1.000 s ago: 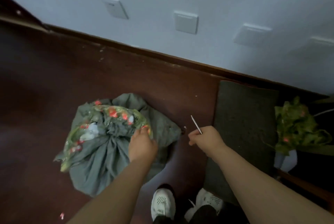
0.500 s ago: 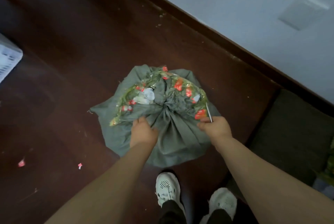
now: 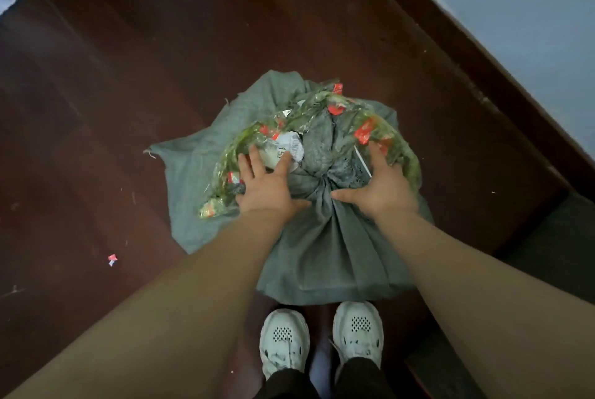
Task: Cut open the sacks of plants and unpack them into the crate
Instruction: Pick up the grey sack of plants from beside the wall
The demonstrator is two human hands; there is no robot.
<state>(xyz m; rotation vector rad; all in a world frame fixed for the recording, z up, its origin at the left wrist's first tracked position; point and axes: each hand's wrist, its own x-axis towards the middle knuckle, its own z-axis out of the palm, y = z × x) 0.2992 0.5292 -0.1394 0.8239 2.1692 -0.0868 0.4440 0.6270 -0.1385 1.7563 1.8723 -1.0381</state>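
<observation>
On the dark floor [image 3: 128,109], just ahead of 2 white shoes [image 3: 283,340], sits the grey sack [image 3: 322,253], its knotted neck between the hands. The left hand [image 3: 270,189] lies released, fingers splayed flat on the plastic-wrapped plants [image 3: 309,109] atop the sack. The right hand [image 3: 383,189] presses flat likewise, a thin blade [image 3: 361,158] poking from under it. A skirting board [image 3: 483,76] runs close on the right, and open floor spreads to the left.

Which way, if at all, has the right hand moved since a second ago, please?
Yes. The right hand moved leftward, from over the bare floor beside the grey sack onto the sack's right side, where it rests now.
</observation>
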